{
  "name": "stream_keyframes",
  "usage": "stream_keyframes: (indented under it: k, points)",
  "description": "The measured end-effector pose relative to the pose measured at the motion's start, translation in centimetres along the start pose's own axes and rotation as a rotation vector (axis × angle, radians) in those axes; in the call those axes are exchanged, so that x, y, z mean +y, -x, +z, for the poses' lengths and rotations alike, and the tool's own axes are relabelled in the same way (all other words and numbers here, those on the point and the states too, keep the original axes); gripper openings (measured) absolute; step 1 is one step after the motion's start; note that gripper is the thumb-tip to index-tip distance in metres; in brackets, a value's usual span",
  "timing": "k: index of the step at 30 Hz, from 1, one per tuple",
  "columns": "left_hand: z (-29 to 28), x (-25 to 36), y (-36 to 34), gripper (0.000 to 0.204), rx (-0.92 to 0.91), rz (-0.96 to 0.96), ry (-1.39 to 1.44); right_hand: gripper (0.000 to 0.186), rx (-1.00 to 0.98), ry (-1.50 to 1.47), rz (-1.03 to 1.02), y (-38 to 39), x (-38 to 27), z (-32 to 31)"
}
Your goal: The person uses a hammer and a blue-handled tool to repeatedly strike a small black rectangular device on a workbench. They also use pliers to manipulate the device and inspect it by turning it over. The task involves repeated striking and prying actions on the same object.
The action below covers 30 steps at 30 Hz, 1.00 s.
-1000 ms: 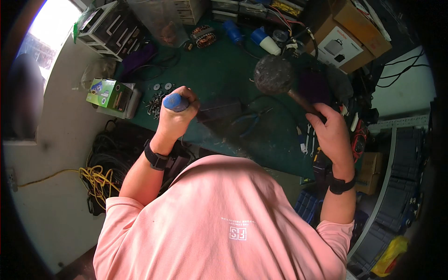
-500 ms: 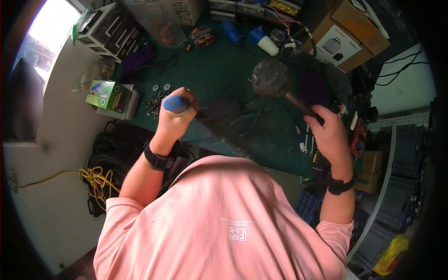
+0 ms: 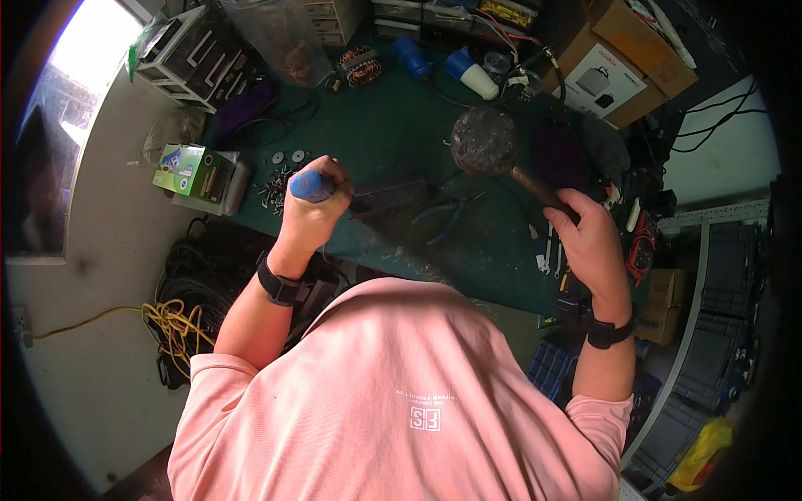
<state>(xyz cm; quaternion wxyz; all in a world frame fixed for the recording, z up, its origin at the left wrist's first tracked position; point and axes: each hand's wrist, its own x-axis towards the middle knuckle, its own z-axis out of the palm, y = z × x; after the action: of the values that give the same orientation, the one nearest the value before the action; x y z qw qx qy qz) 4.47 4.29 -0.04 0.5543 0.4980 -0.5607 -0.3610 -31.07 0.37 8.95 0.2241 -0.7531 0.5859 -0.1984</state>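
Observation:
My left hand (image 3: 309, 213) is closed on an upright blue-handled tool (image 3: 313, 185); only its top shows clearly, the rest is hidden by the hand. A dark rectangular piece (image 3: 388, 196) lies on the green bench mat (image 3: 380, 125) beside that hand. My right hand (image 3: 585, 238) grips the wooden handle of a mallet (image 3: 483, 138) with a large, round, dark head, held over the right part of the bench. Blue-handled pliers (image 3: 444, 221) lie open between my hands. A pile of screws (image 3: 276, 192) and two washers (image 3: 298, 156) lie just left of my left hand.
A green box (image 3: 192, 171) and drawer units (image 3: 188, 54) stand at left and back. Blue plugs (image 3: 413, 58), coiled wire (image 3: 361, 65) and a cardboard box (image 3: 618, 67) line the back. Wrenches (image 3: 548, 250) lie near my right hand; yellow cable (image 3: 167, 317) hangs below left.
The mallet head has shifted slightly left, then a little down, and my right hand has lowered slightly with it. My left hand is almost still, still closed on the tool.

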Motion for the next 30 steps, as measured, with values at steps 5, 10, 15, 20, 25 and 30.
stream_keyframes:
  k: [5,10,15,20,25,30]
  points:
    - [0.1,0.2,0.0,0.013,-0.028,-0.019,-0.042,0.026,0.006,0.006,-0.008,0.0,0.1,0.1]
    - [0.3,0.3,0.0,0.013,-0.024,-0.02,-0.07,0.025,-0.005,-0.012,-0.009,0.0,0.0,0.0]
    - [0.5,0.3,0.1,0.011,0.01,-0.03,-0.103,0.024,-0.008,0.0,-0.009,0.0,-0.4,-0.1]
    - [0.0,0.4,-0.1,0.011,0.025,-0.007,0.071,0.024,0.0,-0.007,-0.025,-0.1,-0.3,-0.1]
    - [-0.3,0.5,-0.3,0.012,-0.009,0.05,0.102,0.024,-0.009,-0.008,-0.02,-0.1,-0.4,-0.1]
    - [0.1,-0.1,0.1,0.011,-0.002,0.02,0.036,0.023,-0.003,0.01,-0.023,-0.1,-0.4,0.0]
